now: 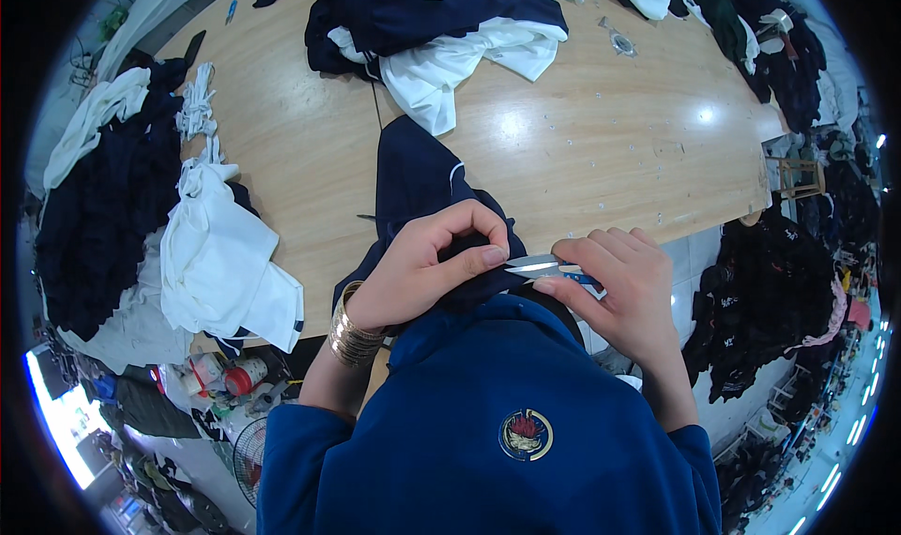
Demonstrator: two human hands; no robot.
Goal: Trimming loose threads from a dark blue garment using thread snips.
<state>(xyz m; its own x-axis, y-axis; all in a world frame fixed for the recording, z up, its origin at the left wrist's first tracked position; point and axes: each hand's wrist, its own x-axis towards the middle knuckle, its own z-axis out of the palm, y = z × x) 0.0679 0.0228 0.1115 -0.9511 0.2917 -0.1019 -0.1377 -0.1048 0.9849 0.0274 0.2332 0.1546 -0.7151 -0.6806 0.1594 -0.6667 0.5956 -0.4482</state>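
Left hand point(427, 253): fingers pinched narrow on navy garment point(408, 174), which lies over the near edge of the counter point(582, 131). Right hand point(619, 282): fingers holding blue-handled snips point(535, 267), blade tips just beside left thumb. White garment point(221, 253) at left.

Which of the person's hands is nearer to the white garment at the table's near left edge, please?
Left. The left hand is to the right of the white garment, on the dark cloth; the right hand, holding the small snips, is farther to the right.
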